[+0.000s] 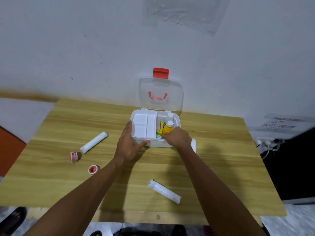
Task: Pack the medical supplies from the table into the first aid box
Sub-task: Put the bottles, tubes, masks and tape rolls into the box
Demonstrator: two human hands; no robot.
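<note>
A paper sign at the right edge, beyond the tabletop, carries blurred handwriting; the lines "CCTV" and "DO NOT TURN OFF" can be made out, while the reddish line above them is too smeared to read. Print on the two tape rolls and the wrapped roll is too small to read.

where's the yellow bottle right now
In the head view the yellow bottle stands upright in the right compartment of the open first aid box, just behind the right hand and beside a yellow packet.
</note>
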